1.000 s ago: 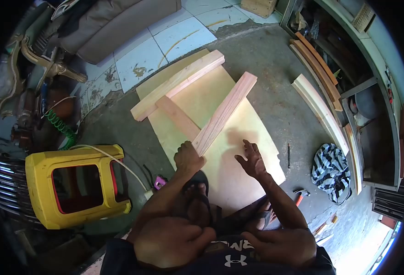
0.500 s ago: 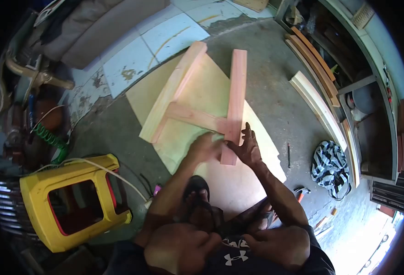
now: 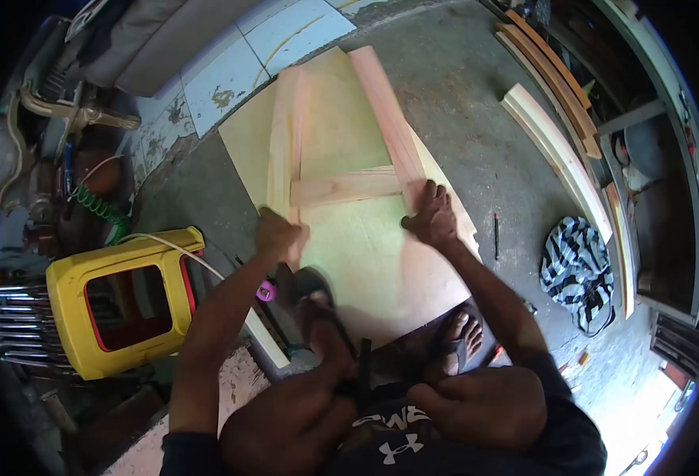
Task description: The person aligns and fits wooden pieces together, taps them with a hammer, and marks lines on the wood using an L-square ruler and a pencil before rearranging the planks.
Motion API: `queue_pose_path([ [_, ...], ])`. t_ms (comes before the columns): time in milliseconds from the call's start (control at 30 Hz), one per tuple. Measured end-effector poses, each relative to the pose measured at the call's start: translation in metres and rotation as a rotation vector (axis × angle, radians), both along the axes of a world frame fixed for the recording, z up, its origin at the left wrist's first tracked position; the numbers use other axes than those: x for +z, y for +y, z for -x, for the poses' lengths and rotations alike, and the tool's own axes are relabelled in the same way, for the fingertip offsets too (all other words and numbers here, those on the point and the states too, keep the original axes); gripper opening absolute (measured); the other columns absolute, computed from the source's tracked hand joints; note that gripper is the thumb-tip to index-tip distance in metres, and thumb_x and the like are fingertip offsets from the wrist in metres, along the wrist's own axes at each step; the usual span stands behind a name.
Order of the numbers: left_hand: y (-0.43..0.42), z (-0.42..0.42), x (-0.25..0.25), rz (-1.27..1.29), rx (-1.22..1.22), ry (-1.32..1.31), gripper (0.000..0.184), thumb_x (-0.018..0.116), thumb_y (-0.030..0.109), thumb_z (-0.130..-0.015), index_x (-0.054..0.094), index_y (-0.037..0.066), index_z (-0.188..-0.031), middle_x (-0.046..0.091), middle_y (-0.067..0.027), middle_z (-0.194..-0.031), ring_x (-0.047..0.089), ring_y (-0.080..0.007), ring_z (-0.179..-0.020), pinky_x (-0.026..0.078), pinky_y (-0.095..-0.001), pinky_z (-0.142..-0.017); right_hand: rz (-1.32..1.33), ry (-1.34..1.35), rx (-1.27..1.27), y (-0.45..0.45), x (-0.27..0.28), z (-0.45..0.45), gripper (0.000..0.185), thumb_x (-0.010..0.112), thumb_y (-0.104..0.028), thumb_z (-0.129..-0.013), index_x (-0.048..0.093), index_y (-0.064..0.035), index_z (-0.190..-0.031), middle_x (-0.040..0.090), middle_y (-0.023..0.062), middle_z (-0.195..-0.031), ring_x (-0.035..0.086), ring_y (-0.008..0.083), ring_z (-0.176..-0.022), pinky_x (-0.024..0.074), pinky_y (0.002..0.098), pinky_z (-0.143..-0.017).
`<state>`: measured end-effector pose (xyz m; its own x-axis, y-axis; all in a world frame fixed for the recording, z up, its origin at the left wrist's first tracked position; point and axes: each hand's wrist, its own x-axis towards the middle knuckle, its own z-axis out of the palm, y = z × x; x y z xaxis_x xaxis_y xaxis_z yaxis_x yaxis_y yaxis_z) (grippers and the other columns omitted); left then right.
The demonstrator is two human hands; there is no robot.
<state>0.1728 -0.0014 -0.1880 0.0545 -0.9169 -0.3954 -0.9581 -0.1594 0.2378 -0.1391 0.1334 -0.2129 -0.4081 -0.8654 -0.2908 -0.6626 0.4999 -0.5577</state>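
Note:
An H-shaped wooden frame lies on a pale plywood sheet point(image 3: 357, 270). Its left beam point(image 3: 281, 143) and right beam point(image 3: 383, 107) run away from me, joined by a crosspiece point(image 3: 349, 186). My left hand point(image 3: 279, 236) is closed round the near end of the left beam. At the near end of the right beam, my right hand point(image 3: 435, 216) has its fingers bent over the wood, closed on it. The fingertips of both hands are partly hidden or blurred.
My feet stand at the sheet's near edge. A yellow plastic stool point(image 3: 127, 301) lies left, beside a purple tape measure point(image 3: 266, 291). On the right are a checkered cloth point(image 3: 578, 274), a dark rod point(image 3: 496, 236), long wood strips point(image 3: 560, 163) and a metal cabinet point(image 3: 667, 206).
The wooden frame has turned anticlockwise, so its beams now point away from me. My left hand has moved left onto the left beam, and my right hand has taken hold of the right beam.

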Motion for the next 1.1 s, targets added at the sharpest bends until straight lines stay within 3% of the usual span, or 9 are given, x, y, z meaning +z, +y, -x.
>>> queue_pose_path([
  [167, 0.097, 0.000, -0.046, -0.043, 0.146, 0.011, 0.085, 0.086, 0.031, -0.067, 0.037, -0.012, -0.122, 0.068, -0.0310, -0.109, 0.071, -0.0436, -0.100, 0.059, -0.0463, -0.089, -0.069, 0.064, 0.172, 0.004, 0.008, 0.045, 0.080, 0.089, -0.023, -0.069, 0.041, 0.0005, -0.129, 0.048, 0.0256, -0.133, 0.051, 0.0470, -0.125, 0.0505, 0.0522, -0.103],
  [300, 0.133, 0.030, -0.010, -0.063, 0.257, 0.001, 0.086, 0.086, 0.031, -0.068, 0.036, -0.012, -0.123, 0.068, -0.0320, -0.105, 0.072, -0.0437, -0.095, 0.059, -0.0462, -0.088, 0.032, 0.152, 0.204, 0.007, -0.004, 0.048, 0.073, 0.086, -0.021, -0.072, 0.044, 0.0010, -0.126, 0.049, 0.0247, -0.128, 0.052, 0.0460, -0.124, 0.0514, 0.0523, -0.101],
  [400, 0.154, -0.013, -0.098, -0.155, 0.332, 0.048, 0.093, 0.086, 0.035, -0.069, 0.035, -0.015, -0.128, 0.067, -0.0325, -0.107, 0.072, -0.0435, -0.097, 0.059, -0.0462, -0.088, 0.006, 0.120, 0.241, 0.013, 0.000, 0.056, 0.071, 0.085, -0.023, -0.072, 0.045, 0.0021, -0.125, 0.049, 0.0248, -0.126, 0.053, 0.0467, -0.121, 0.0509, 0.0530, -0.101],
  [500, 0.191, 0.010, -0.067, -0.037, 0.220, 0.005, 0.098, 0.084, 0.037, -0.071, 0.032, -0.020, -0.131, 0.060, -0.0359, -0.121, 0.068, -0.0436, -0.109, 0.057, -0.0459, -0.093, -0.036, 0.062, 0.234, 0.033, -0.007, 0.065, 0.071, 0.084, -0.024, -0.072, 0.045, 0.0029, -0.124, 0.049, 0.0257, -0.125, 0.053, 0.0463, -0.119, 0.0502, 0.0529, -0.101],
  [600, 0.233, 0.023, -0.051, 0.043, 0.211, -0.129, 0.078, 0.083, 0.034, -0.073, 0.050, -0.018, -0.121, 0.066, -0.0305, -0.113, 0.069, -0.0389, -0.106, 0.054, -0.0431, -0.091, -0.011, 0.036, 0.230, 0.076, -0.007, 0.068, 0.067, 0.082, -0.022, -0.070, 0.048, 0.0032, -0.122, 0.050, 0.0277, -0.123, 0.053, 0.0464, -0.118, 0.0499, 0.0529, -0.100],
  [767, 0.292, 0.050, -0.009, -0.090, 0.332, -0.016, 0.092, 0.087, 0.026, -0.073, 0.031, -0.026, -0.125, 0.056, -0.0396, -0.124, 0.063, -0.0465, -0.116, 0.054, -0.0433, -0.096, -0.022, -0.026, 0.218, 0.143, 0.006, 0.069, 0.068, 0.082, -0.020, -0.069, 0.050, 0.0022, -0.124, 0.052, 0.0263, -0.123, 0.054, 0.0459, -0.116, 0.0478, 0.0517, -0.103],
  [933, 0.307, 0.023, -0.037, -0.004, 0.150, 0.208, 0.065, 0.079, 0.042, -0.086, 0.059, -0.016, -0.109, 0.067, -0.0322, -0.108, 0.067, -0.0452, -0.108, 0.052, -0.0469, -0.095, 0.034, -0.151, 0.187, 0.158, 0.007, 0.085, 0.088, 0.087, -0.034, -0.073, 0.045, 0.0016, -0.142, 0.052, 0.0272, -0.136, 0.053, 0.0408, -0.128, 0.0463, 0.0489, -0.107],
  [1000, 0.300, 0.027, -0.021, -0.185, -0.025, -0.157, 0.062, 0.069, 0.049, -0.091, 0.064, -0.011, -0.108, 0.069, -0.0301, -0.105, 0.068, -0.0435, -0.105, 0.050, -0.0484, -0.095, -0.029, -0.531, 0.040, 0.161, 0.028, 0.106, 0.105, 0.086, -0.053, -0.078, 0.037, 0.0008, -0.154, 0.058, 0.0279, -0.136, 0.056, 0.0371, -0.131, 0.0452, 0.0464, -0.109],
  [1100, 0.293, 0.028, -0.016, -0.354, -0.305, -0.614, 0.064, 0.051, 0.060, -0.098, 0.071, 0.001, -0.110, 0.071, -0.0256, -0.103, 0.069, -0.0393, -0.101, 0.047, -0.0503, -0.095, 0.165, -0.703, -0.234, 0.187, 0.008, 0.127, 0.101, 0.083, -0.053, -0.082, 0.037, 0.0023, -0.153, 0.062, 0.0281, -0.128, 0.060, 0.0393, -0.124, 0.0463, 0.0458, -0.107],
])
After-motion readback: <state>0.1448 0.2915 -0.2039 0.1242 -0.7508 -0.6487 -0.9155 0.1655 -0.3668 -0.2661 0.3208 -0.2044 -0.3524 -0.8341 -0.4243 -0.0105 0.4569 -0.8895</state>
